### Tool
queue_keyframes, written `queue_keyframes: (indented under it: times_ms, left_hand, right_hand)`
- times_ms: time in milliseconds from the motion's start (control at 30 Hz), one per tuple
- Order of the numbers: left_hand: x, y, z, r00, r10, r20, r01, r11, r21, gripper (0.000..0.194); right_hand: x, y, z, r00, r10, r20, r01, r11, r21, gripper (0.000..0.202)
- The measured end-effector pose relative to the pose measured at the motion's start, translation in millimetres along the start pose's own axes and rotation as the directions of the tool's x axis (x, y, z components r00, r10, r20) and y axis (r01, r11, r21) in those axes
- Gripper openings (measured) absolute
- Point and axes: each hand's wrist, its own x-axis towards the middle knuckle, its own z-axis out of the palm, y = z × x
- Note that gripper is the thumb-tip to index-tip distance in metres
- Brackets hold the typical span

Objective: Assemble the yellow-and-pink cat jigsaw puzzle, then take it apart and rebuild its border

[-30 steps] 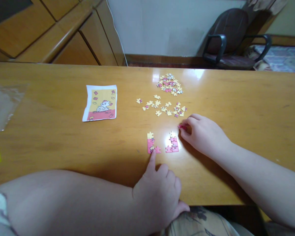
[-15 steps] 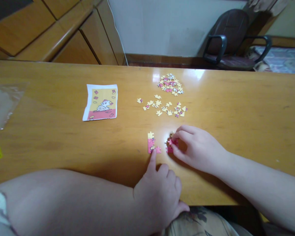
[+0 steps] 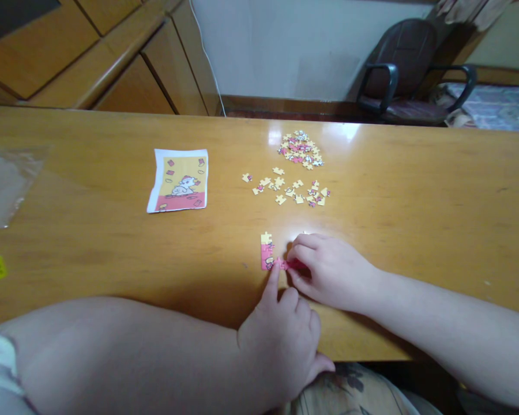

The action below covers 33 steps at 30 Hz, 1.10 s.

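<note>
Wooden table (image 3: 112,245) across the view, brown chair (image 3: 409,60) beyond its far edge. Left hand (image 3: 285,340) at near middle, index straight, other fingers curled, grasping nothing visible; right hand (image 3: 331,271) just beside, fingers pinched. Clear bag (image 3: 6,187) far left, picture sheet (image 3: 182,185) nearer the middle. Pile (image 3: 301,150) near the far edge; puzzle strip (image 3: 266,253), yellow above pink, left index on its foot. Loose pieces (image 3: 280,199) between pile and strip; pink piece (image 3: 286,265) in right fingers beside left fingertip, cannot tell if joined.
</note>
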Motion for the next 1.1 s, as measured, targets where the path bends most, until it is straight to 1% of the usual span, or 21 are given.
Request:
queue_keyframes:
  times_ms: [100, 300, 433, 667, 867, 1100]
  left_hand:
    - [0, 0, -0.1, 1.000, -0.005, -0.003, 0.005, 1.000, -0.007, 0.060]
    - [1, -1, -3.4, 0.999, -0.008, 0.041, 0.010, 0.999, -0.031, 0.058]
    - [2, -2, -3.8, 0.999, 0.017, 0.036, -0.015, 0.999, -0.039, 0.056]
    - [1, -1, -3.5, 0.998, 0.060, 0.010, -0.059, 0.998, -0.020, 0.056]
    - [0, -1, -3.6, 0.997, 0.081, 0.009, -0.081, 0.997, -0.016, 0.057]
    - [1, -3, -0.7, 0.995, 0.085, -0.051, -0.086, 0.996, -0.024, 0.056]
  right_hand:
    - [-3, 1, -5, 1.000, 0.014, 0.001, -0.014, 1.000, -0.001, 0.018]
    - [-10, 11, -15, 1.000, 0.007, 0.016, -0.006, 0.999, -0.034, 0.021]
    - [-10, 14, -13, 1.000, -0.012, 0.022, 0.013, 0.999, -0.041, 0.022]
    - [-11, 14, -14, 0.999, -0.004, 0.037, 0.007, 0.998, -0.065, 0.023]
    - [-14, 14, -13, 0.999, -0.035, 0.003, 0.035, 0.999, -0.038, 0.023]
    - [-14, 14, -10, 0.999, -0.040, 0.006, 0.040, 0.999, -0.033, 0.021]
